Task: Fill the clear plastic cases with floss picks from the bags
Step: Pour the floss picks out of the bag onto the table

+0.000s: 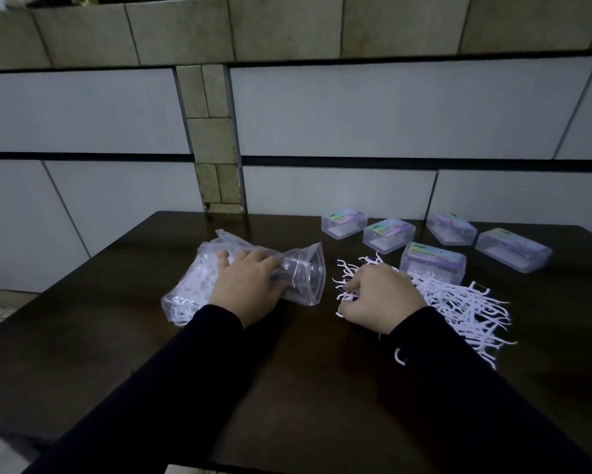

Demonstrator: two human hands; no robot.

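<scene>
1. Tiled wall panels are backing a dark bench (287,371), and the work is sitting on its far half.
2. Loose white floss picks (459,302) are lying in a spread pile at about 2 o'clock from bench centre, just in front of the nearest case.
3. Five clear plastic cases (433,265) are standing in a cluster at 1 to 2 o'clock, lids apparently on; whether any is filled is hard to tell.
4. One bag (199,285), with picks inside, is lying at 11 o'clock, its open mouth pointing toward the pile.
5. With fingers curled round its middle, the left hand (246,292) is holding the bag down.
6. Over the pile's near edge, the right hand (380,299) is curling its fingers and seems to be gathering picks; I cannot tell whether its grip is closing on any, since the fingertips are hidden.
7. Likely step: collecting a handful for a case.
8. Risks: the tangled picks are likely to snag and drag extras off the bench's right edge, which is near the pile; a sweep of the sleeve could be knocking the light cases; squeezing the bag could be spilling more picks out of its mouth.
</scene>
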